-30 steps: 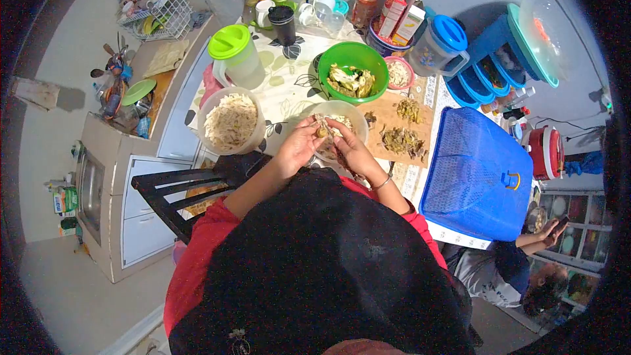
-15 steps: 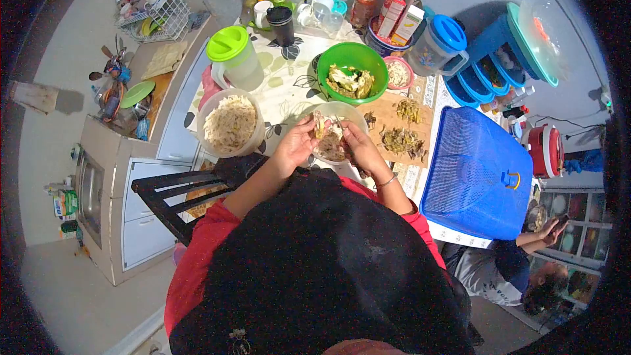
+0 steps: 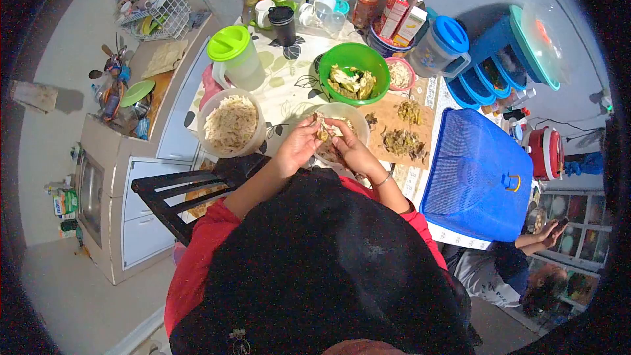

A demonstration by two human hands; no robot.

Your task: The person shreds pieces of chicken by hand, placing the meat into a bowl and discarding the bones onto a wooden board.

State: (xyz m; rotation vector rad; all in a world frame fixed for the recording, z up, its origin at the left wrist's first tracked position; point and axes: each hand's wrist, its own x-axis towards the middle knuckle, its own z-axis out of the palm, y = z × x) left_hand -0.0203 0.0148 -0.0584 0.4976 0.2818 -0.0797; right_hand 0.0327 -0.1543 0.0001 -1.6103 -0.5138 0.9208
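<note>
My left hand (image 3: 297, 146) pinches a small yellowish-brown and pale piece of food (image 3: 323, 134), whose exact kind I cannot make out. The fingertips of my right hand (image 3: 356, 152) are closed on its other side. Both hands are over a translucent bowl (image 3: 361, 120) with pale and brown shreds in it. Left of them stands a tub of pale shreds (image 3: 230, 123). Just beyond is a green bowl (image 3: 355, 56) with larger yellowish pieces. Brown-green scraps (image 3: 403, 143) lie in heaps on a brown board (image 3: 392, 106) at the right.
A blue mesh food cover (image 3: 473, 177) takes up the table's right side. Pitchers (image 3: 236, 59), a black tumbler (image 3: 282, 26) and boxes (image 3: 401, 16) stand at the back. A black chair (image 3: 171, 190) is at the left. Another person (image 3: 499, 273) sits at the far right, holding a phone.
My right hand's fingers have moved left and closed in against the piece by my left fingers. The bowls and scraps have stayed in place.
</note>
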